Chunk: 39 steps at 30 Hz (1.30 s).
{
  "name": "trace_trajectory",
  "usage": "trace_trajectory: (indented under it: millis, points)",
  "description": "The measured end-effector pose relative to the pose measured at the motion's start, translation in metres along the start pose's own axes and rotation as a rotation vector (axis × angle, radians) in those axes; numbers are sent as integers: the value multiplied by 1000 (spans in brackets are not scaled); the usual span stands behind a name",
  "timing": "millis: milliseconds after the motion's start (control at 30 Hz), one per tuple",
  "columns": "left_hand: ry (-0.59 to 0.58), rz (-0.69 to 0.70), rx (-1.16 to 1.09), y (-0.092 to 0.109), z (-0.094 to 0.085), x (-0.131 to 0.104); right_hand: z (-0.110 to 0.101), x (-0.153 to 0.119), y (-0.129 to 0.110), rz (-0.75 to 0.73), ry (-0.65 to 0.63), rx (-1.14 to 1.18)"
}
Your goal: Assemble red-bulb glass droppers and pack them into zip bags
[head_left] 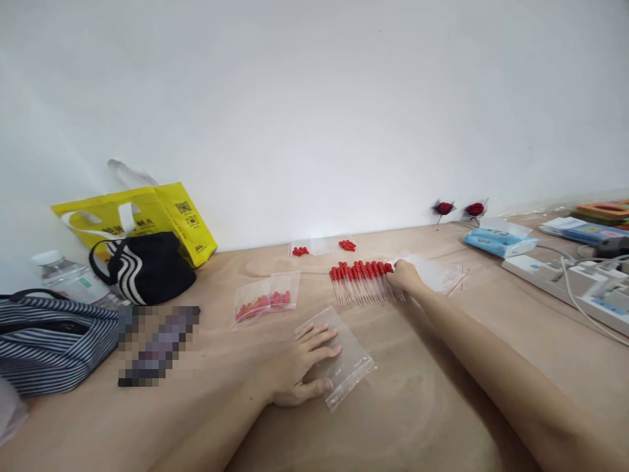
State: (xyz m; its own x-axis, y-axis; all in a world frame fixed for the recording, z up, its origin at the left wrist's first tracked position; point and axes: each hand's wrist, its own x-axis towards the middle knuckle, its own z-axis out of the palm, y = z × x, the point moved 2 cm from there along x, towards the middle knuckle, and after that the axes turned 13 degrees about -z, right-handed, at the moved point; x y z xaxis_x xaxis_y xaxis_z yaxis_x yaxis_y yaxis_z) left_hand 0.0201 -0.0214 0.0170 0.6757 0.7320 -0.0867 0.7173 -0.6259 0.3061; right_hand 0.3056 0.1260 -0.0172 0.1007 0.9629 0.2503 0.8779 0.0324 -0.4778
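Observation:
My left hand [302, 367] lies with fingers spread on the left part of a clear zip bag [350, 360] on the table. Farther right, my right hand [403, 275] is closed at the right end of a row of red-tipped sticks [361, 270]; what its fingers pinch is too small to tell. Clear bags [437, 272] lie just beyond that hand. A clear bag with red pieces inside [268, 301] rests left of the row. Two small groups of red pieces, a left one [301, 251] and a right one [347, 245], lie near the wall.
At the left are a yellow bag [187, 223], a black pouch [157, 265], a bottle [73, 278], a striped bag [63, 341] and a blurred object [160, 344]. At the right are a blue tissue pack [501, 240], power strip [545, 275] with cables, and two dark red flowers [475, 210].

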Motion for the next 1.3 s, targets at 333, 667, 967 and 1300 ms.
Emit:
trace_trajectory:
  millis: [333, 667, 967, 1300]
  points:
    - [239, -115, 87, 3, 4, -1, -28, -31, -20, -183, 109, 452]
    - [317, -147, 29, -9, 19, 3, 0, -120, -42, -133, 117, 1207]
    - [143, -196, -1, -9, 16, 4, 7, -125, -54, -2, 40, 1310]
    - [203, -243, -8, 0, 25, 6, 0, -134, -57, -452, -168, 767]
